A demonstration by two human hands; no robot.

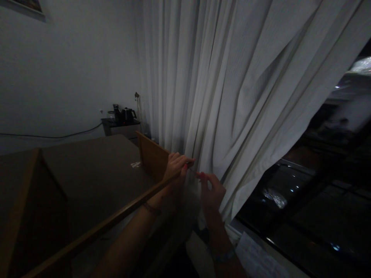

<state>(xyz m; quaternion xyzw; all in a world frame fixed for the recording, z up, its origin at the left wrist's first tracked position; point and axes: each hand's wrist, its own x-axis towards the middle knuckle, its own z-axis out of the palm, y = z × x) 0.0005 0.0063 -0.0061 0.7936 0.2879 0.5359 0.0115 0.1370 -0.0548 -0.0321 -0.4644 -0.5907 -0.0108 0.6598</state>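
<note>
In the head view my left hand (176,166) is closed around the far corner of a brown wooden frame, where a long rail (116,218) meets an upright board (152,156). Just right of that corner, my right hand (213,189) pinches a thin, dark, rod-like piece (194,171) that points toward the corner. Dim light hides what kind of piece it is and whether its tip touches the wood. Another wooden board (36,208) stands at the near left end of the rail.
A large brown table-like surface (95,158) lies beyond the frame, with small white pieces (135,164) on it. A black kettle (127,114) stands on a cabinet (121,129) in the corner. White curtains (232,88) hang close behind my hands; a dark window (313,193) is at right.
</note>
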